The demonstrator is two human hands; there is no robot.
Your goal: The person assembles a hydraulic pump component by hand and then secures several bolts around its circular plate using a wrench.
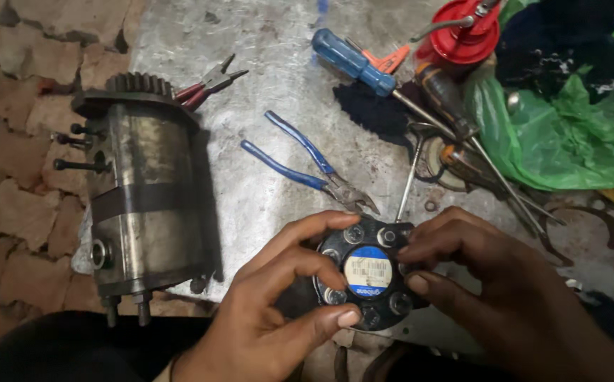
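**Head view: round black cover cupped between both hands at the near edge**

Head camera looks straight down on the fingers [321, 272] of the left hand [264, 311], which curl around the left rim of a round black cover [368, 272]: thumb under its near edge, index finger arched over its far edge. Fingers of the right hand [498, 283] close on the right rim, tips resting by the bolt heads there. Both hands are partly closed on the cover, neither fully clenched, and they sit about equally close to it, one on each side. The disc lies flat, face up, with a ring of bolt heads around a blue and white label [368, 271]; being round, it has no long axis.

Just beyond the cover, blue-handled pliers [307, 166] lie with the jaws pointing toward it, nearly touching its far rim. A thin metal rod [409, 177] runs away from its far-right edge. Farther right are screwdrivers [363, 67], a red oil can [466, 32] and a green plastic bag [569, 134]. To the left, well apart, a heavy steel cylinder [148, 191] with a gear at its far end overhangs the counter [264, 42] edge above brick paving [10, 141]. Bare counter lies between cylinder and cover.
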